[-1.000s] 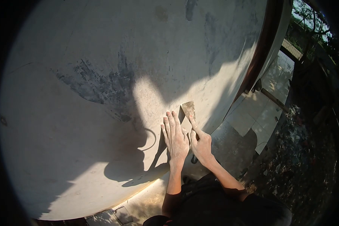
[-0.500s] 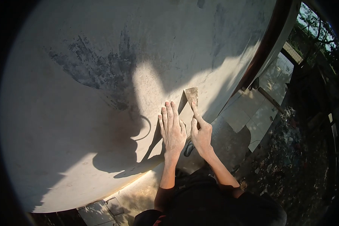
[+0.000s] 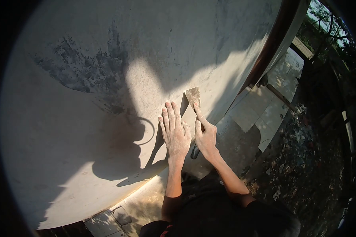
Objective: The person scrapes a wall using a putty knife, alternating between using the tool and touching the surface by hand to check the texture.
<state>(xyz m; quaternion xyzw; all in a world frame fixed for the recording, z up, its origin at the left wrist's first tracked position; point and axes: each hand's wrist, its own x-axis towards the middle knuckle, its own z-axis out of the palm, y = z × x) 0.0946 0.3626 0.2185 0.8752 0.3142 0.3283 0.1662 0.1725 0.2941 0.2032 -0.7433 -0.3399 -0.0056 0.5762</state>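
My right hand (image 3: 206,136) grips a putty knife (image 3: 193,96), its index finger stretched along the blade. The blade's wide edge lies against the pale wall (image 3: 79,134), and its shadow falls to the left. Dust coats both hands. Just left of the tool, my left hand (image 3: 175,134) is laid flat on the wall with fingers straight and holding nothing. Up and to the left, a dark rough patch (image 3: 89,65) marks the wall's surface. The putty knife's handle is mostly hidden inside my right hand.
A dark brown trim strip (image 3: 271,47) borders the wall on the right. Beyond it are floor tiles (image 3: 245,112) with a stick-like bar (image 3: 281,97) lying on them. Littered dark ground (image 3: 304,166) lies at the lower right. Shadows of my head and arms cross the wall.
Both hands and the putty knife appear slightly further left and up in view, while the whole view has also shifted. The grip on the putty knife is unchanged.
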